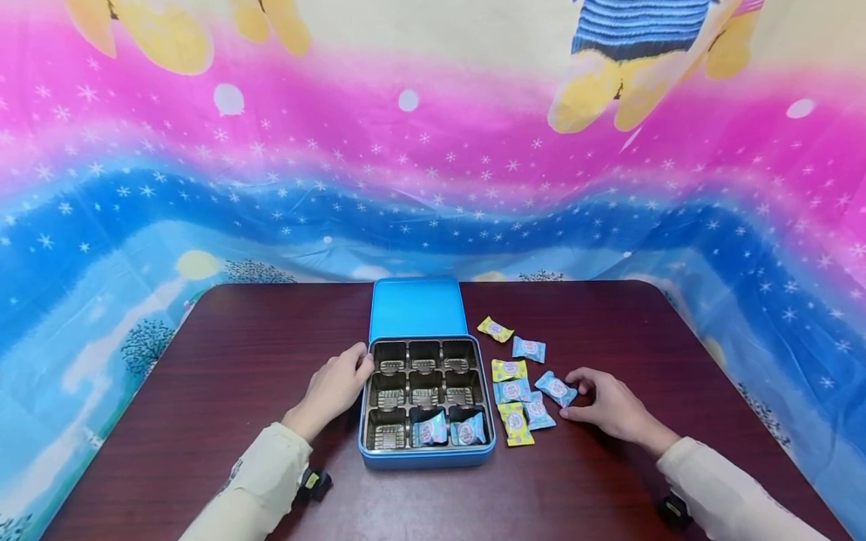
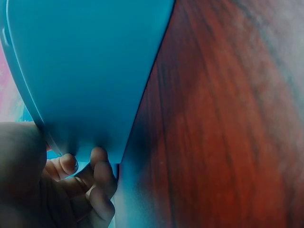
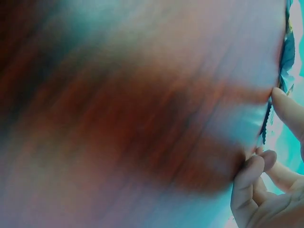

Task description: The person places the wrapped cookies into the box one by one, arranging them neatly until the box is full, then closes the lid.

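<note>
A blue tin [image 1: 428, 460] with its lid [image 1: 418, 308] folded back stands mid-table. Its dark compartmented insert has blue-wrapped candies [image 1: 468, 430] in the front middle and front right compartments. At the tin's left rim, near the back corner, my left hand [image 1: 336, 387] holds on; in the left wrist view its bent fingers [image 2: 102, 178] lie against the tin's side. To the right, my right hand [image 1: 612, 403] pinches a blue-wrapped candy [image 1: 555, 388] between thumb and fingers, low at the table. In the right wrist view only that candy's crimped edge [image 3: 267, 124] shows.
Several yellow and blue wrapped candies lie right of the tin, among them a yellow one [image 1: 516, 424] nearest me and another yellow one [image 1: 495, 329] at the back. A printed cloth [image 1: 433, 188] hangs behind the dark wooden table [image 1: 284, 323].
</note>
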`<move>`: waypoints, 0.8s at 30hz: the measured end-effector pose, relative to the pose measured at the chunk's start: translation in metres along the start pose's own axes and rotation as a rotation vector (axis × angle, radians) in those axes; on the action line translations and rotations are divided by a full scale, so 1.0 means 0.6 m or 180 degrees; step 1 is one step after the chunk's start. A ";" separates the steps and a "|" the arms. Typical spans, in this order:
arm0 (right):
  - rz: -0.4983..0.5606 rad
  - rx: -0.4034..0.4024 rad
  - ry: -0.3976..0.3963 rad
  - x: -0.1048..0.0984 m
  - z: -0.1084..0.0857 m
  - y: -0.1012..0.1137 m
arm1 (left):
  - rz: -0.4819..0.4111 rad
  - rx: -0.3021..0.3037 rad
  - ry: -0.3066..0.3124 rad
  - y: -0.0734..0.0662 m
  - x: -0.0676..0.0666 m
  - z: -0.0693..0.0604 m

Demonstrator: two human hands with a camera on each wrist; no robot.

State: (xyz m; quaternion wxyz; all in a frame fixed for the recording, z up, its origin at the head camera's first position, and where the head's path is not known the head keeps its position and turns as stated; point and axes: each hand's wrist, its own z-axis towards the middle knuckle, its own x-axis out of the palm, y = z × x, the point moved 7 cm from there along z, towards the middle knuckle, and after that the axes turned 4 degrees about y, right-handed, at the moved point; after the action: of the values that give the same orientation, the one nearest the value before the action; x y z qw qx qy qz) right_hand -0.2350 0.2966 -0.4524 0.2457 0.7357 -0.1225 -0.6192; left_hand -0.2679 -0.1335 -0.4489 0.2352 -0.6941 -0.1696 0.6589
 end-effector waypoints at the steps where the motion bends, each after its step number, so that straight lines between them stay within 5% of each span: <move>1: 0.0019 0.0012 0.0004 0.000 0.000 0.000 | 0.0002 0.0001 -0.0002 0.000 0.000 0.000; 14: 0.0521 -0.0303 -0.0032 -0.007 0.012 -0.014 | -0.0002 0.0000 -0.0011 -0.001 -0.001 0.000; 24: 0.0339 -0.0303 0.0089 -0.009 0.016 -0.019 | -0.0006 -0.0002 0.0035 0.000 0.001 0.000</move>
State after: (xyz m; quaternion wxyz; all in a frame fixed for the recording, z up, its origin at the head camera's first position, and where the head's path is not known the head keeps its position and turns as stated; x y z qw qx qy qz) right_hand -0.2471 0.3071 -0.4549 0.3147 0.7242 -0.1285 -0.6000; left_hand -0.2680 -0.1332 -0.4492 0.2366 -0.6977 -0.1691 0.6547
